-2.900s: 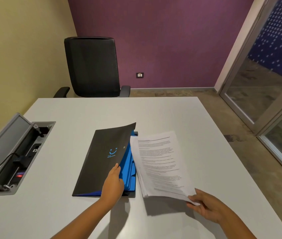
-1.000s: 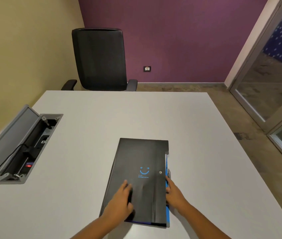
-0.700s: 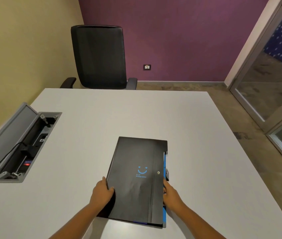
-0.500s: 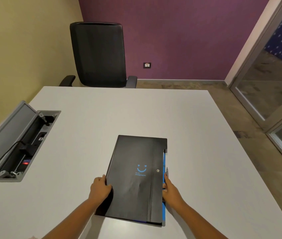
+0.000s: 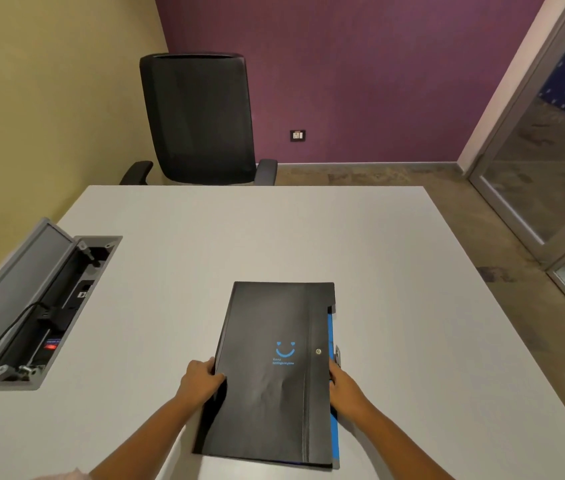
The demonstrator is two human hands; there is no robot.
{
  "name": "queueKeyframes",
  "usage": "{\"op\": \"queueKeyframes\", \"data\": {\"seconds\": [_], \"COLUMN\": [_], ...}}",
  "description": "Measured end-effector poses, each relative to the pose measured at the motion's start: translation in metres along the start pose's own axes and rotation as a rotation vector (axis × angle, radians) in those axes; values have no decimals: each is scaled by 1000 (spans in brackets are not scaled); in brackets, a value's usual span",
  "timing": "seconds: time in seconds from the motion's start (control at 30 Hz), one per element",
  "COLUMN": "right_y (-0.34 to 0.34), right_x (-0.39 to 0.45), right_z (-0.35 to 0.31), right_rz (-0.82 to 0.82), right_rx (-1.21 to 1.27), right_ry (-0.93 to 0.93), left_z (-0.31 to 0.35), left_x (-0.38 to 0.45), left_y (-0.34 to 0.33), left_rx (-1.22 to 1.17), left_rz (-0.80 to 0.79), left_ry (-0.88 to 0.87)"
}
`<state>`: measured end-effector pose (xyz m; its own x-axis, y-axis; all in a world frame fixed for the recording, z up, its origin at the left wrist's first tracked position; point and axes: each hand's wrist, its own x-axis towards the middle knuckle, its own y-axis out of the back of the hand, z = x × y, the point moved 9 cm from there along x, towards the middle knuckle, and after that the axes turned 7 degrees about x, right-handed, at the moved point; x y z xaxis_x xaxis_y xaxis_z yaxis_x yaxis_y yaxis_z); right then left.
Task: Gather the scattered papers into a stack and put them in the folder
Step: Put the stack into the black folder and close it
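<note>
Left hand [image 5: 201, 379] fingers curled over the left edge of the folder [image 5: 274, 375], thumb on top, gripping it. Right hand [image 5: 345, 388] fingers pressed along the folder's right edge, grasping beside the blue strip [image 5: 331, 341] showing there. Folder closed, black cover up, blue smiley logo [image 5: 285, 349] and small snap button [image 5: 318, 351] on the flap, lying flat on the near middle of the white table [image 5: 274, 230]. Papers hidden, none visible outside the cover. Open cable box [image 5: 42, 306] sunk in the table well to the left; black office chair [image 5: 201, 116] at the far side.
</note>
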<state>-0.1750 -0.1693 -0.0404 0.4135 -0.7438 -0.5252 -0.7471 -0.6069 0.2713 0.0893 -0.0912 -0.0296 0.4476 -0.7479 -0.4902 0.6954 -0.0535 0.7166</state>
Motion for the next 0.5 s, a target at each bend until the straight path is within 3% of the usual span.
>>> {"op": "queueKeyframes", "data": {"seconds": [0.17,0.5], "right_y": [-3,3], "right_x": [-5,-10], "right_z": [8,30], "right_rz": [58,157], "right_rx": [-104,443], "right_ry": [74,-123], "left_z": [1,-4], "left_x": [-6,-9], "left_y": [-8,-23], "left_rx": [105,264], "left_rz": [-27,-81], "left_ry": [-83,-104]}}
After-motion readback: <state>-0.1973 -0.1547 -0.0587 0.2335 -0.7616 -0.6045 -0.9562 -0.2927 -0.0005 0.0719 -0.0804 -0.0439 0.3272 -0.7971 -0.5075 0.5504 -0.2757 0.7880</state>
